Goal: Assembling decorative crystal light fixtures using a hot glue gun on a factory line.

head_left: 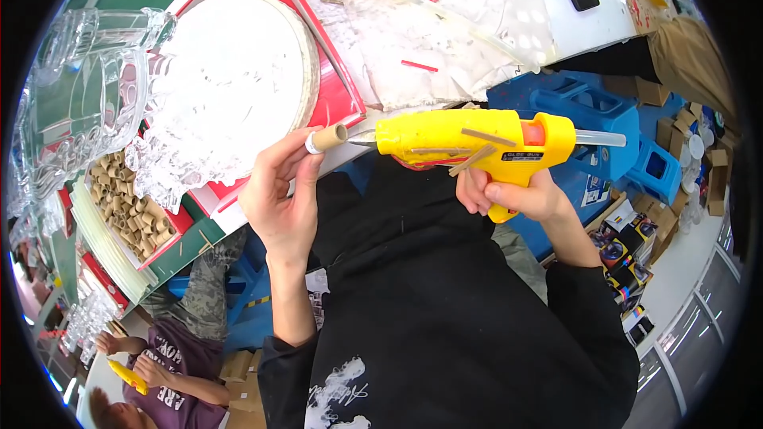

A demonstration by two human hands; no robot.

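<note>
From my remote seat: left hand (282,195) pinches the cardboard tube (329,137) at its fingertips; right hand (524,195) grips the yellow glue gun (449,133), nozzle (363,138) just right of the tube (contact unclear). Gluing step, I judge; next calls for steady alignment.

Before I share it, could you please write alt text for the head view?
A person's right hand holds a yellow glue gun, its nozzle pointed at a small brown tube in the left hand. Many similar tubes lie at left, and a co-worker is at lower left.
</note>
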